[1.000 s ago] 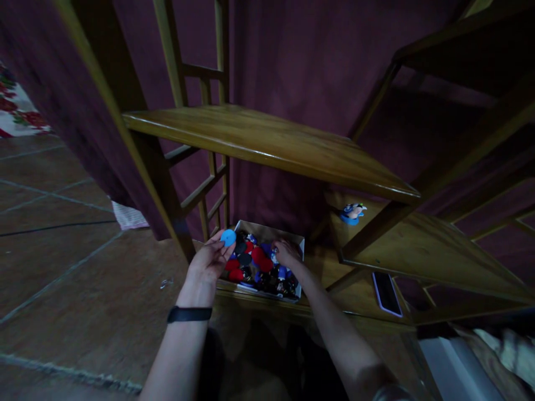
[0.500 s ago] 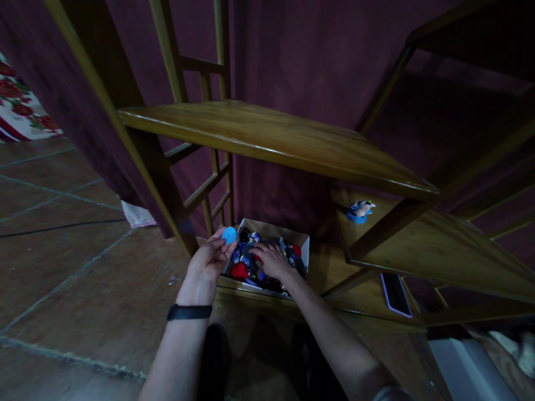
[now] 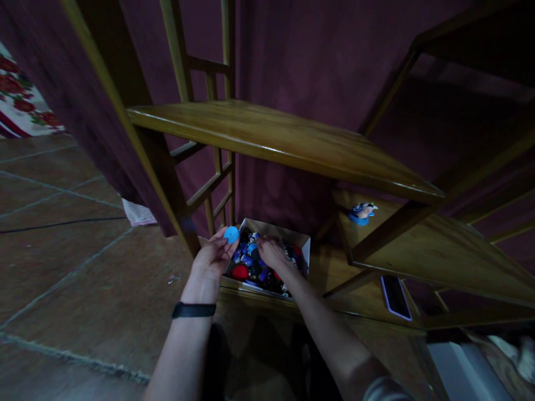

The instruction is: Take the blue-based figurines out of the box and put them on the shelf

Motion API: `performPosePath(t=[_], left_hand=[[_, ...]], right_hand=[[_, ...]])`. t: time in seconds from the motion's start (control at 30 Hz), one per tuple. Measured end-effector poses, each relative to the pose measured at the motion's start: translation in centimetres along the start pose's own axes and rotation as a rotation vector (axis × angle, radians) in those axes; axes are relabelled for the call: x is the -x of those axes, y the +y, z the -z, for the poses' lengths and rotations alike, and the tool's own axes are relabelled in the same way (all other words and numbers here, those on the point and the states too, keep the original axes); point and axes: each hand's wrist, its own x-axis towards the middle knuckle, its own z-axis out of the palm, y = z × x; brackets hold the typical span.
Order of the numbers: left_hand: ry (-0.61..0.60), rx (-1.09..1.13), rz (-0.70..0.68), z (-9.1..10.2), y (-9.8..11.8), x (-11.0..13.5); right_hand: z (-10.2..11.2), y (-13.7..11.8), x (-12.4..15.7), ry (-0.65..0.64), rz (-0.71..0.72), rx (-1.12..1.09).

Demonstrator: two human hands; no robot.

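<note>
A small cardboard box (image 3: pixel 301 243) sits on the lowest wooden shelf, filled with several red, blue and black round pieces. My left hand (image 3: pixel 214 257) hovers at the box's left edge and pinches a light blue disc (image 3: pixel 230 234) at its fingertips. My right hand (image 3: pixel 271 253) reaches into the middle of the box, fingers curled down among the pieces; what they grip is hidden.
A wooden shelf board (image 3: pixel 284 142) juts out above the box. A small blue figurine (image 3: pixel 361 212) stands on the right-hand shelf, and a phone (image 3: pixel 395 297) lies below it. Dark red curtain hangs behind. Tiled floor spreads to the left.
My right hand moved from the box's right side to its middle and dug into the pieces. My left hand kept the blue disc nearly still.
</note>
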Motion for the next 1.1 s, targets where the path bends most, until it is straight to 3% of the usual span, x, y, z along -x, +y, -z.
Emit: performPosePath(t=[0.23, 0.4, 0.57, 0.7, 0.8, 0.9, 1.1], left_hand=[[-0.058, -0.046, -0.011, 0.4, -0.1, -0.5], [-0.035, -0.041, -0.012, 0.5, -0.1, -0.8], [-0.067, -0.119, -0.036, 0.1, -1.0, -1.0], [-0.084, -0.183, 0.020, -0.4, -2.3, -0.8], [-0.086, -0.220, 0.018, -0.8, -3.4, -0.3], [-0.104, -0.254, 0.033, -1.1, -4.6, 0.2], [-0.148, -0.307, 0.091, -1.5, -7.0, 0.7]], right_hand=[[-3.3, -1.5, -3.0, -0.091, -0.209, 0.006], [-3.1, -0.9, -1.8, -0.038, -0.106, -0.165], [-1.6, 0.2, 0.5, 0.199, -0.263, -0.569], [0.6, 1.5, 4.3, 0.387, -0.348, -1.205], [2.0, 2.1, 7.9, 0.340, -0.363, -1.640], [3.0, 1.9, 10.4, 0.277, -0.380, -1.817], [3.9, 1.8, 10.9, 0.184, -0.450, -2.078]])
